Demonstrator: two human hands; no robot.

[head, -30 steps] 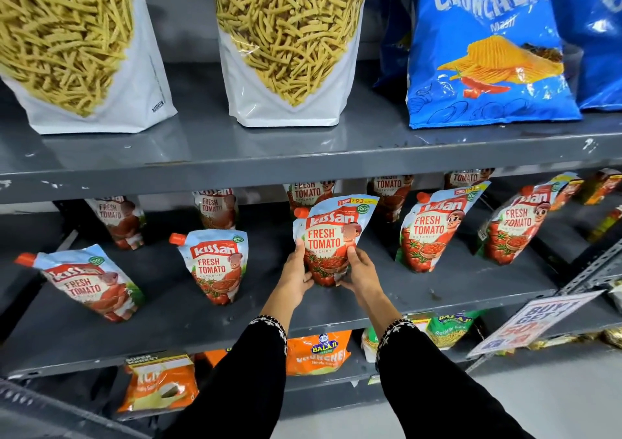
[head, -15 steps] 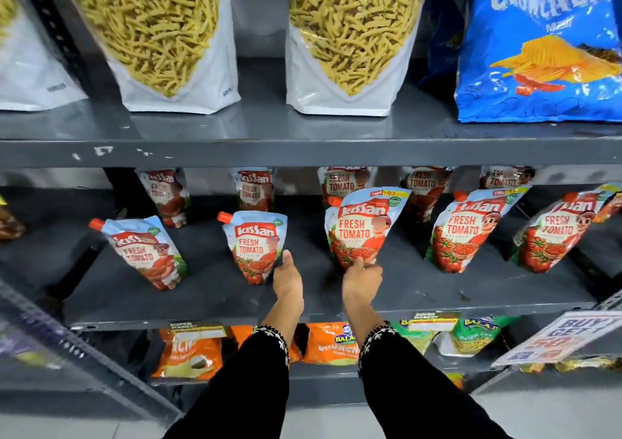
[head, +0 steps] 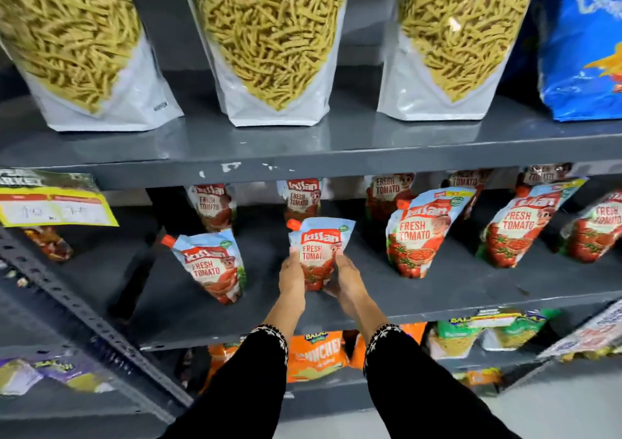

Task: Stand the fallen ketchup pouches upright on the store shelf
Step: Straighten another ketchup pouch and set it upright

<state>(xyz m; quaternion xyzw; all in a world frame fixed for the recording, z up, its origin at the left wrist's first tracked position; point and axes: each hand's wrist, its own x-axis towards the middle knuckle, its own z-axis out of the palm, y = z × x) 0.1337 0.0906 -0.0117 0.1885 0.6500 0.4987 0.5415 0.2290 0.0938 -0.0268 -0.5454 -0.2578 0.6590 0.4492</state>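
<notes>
Both hands have shifted one pouch leftward since the earlier frame. On the grey store shelf (head: pixel 437 290), the pouches right (head: pixel 420 233) and left (head: pixel 210 265) already stand, leaning slightly. Left hand (head: pixel 292 275) and right hand (head: pixel 346 275) clamp the middle ketchup pouch (head: pixel 318 253), upright, base near the shelf; releasing it remains.

A single wide-angle camera worn on the person's head looks forward and slightly down at a grey metal shelf (head: pixel 336 156) from close range, within arm's reach. Both black sleeves (head: pixel 249 388) rise from the bottom edge toward the middle tier. The frame takes in three tiers: snack bags (head: pixel 269 51) above, ketchup pouches (head: pixel 420 233) at centre, orange packets (head: pixel 314 354) below. Straight edges bow near the borders. No second view exists.
</notes>
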